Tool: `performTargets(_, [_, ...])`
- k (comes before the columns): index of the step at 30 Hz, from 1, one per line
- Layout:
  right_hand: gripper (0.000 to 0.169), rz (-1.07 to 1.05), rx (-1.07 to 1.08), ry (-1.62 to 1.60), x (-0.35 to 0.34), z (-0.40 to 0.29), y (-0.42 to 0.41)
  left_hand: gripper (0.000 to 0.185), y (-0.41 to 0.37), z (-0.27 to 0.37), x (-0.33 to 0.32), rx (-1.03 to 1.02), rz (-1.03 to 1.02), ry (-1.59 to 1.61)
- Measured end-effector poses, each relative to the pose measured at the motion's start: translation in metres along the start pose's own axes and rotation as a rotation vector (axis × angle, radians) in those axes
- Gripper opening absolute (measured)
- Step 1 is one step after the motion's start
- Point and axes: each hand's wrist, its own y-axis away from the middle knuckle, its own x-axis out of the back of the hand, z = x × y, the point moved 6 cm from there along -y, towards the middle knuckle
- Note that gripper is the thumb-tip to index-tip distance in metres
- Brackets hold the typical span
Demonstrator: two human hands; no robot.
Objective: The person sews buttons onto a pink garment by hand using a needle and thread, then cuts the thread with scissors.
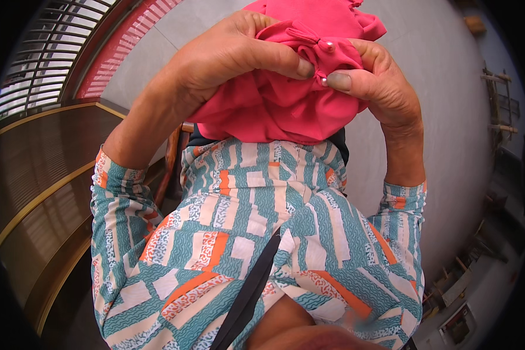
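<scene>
A bright pink cloth garment (pixel 267 109) lies bunched over my lap, held up between both hands. My left hand (pixel 236 57) pinches the cloth, its thumb pressing near a knotted fabric button loop. My right hand (pixel 376 83) grips the cloth on the other side, with the thumb tip beside a small pearl-like bead (pixel 324 81). Another such bead (pixel 330 46) sits just above, at the end of a pink fabric knot (pixel 304 37). The fingers of both hands are partly hidden behind the cloth.
A dark wooden cabinet with gold-coloured edges (pixel 43 199) stands at the left, below a barred window (pixel 48 43). Part of a wooden chair (pixel 170 162) shows beside my body. Along the far right are wooden stools or racks (pixel 501 100), blurred, on a grey floor (pixel 437 131).
</scene>
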Motion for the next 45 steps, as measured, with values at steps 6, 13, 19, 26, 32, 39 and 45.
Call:
performTargets(6, [0.036, -0.024, 0.005, 0.1, 0.003, 0.002, 0.002, 0.023, 0.002, 0.001, 0.002, 0.053, 0.041, -0.017])
performTargets(13, [0.039, 0.166, 0.191, 0.014, 0.013, -0.003, -0.005, 0.022, 0.008, 0.008, -0.001, -0.019, 0.033, -0.125])
performTargets(19, [0.035, 0.063, 0.128, 0.1, 0.005, -0.004, -0.001, 0.017, 0.008, 0.011, -0.003, -0.136, 0.049, -0.284])
performTargets(26, [0.027, 0.053, 0.104, 0.156, -0.009, -0.003, 0.003, 0.018, 0.007, 0.011, 0.001, -0.144, 0.03, -0.387])
performTargets(32, [0.029, -0.008, 0.073, -0.066, -0.009, -0.003, 0.0, 0.021, 0.009, 0.001, 0.001, -0.031, -0.003, 0.068])
performTargets(39, [0.028, 0.078, 0.103, -0.021, 0.0, -0.001, -0.002, 0.019, 0.012, -0.002, 0.004, 0.027, 0.026, 0.081])
performTargets(45, [0.028, 0.366, 0.415, 0.415, 0.019, -0.034, 0.009, 0.019, 0.014, -0.004, 0.006, 0.017, 0.043, 0.062])
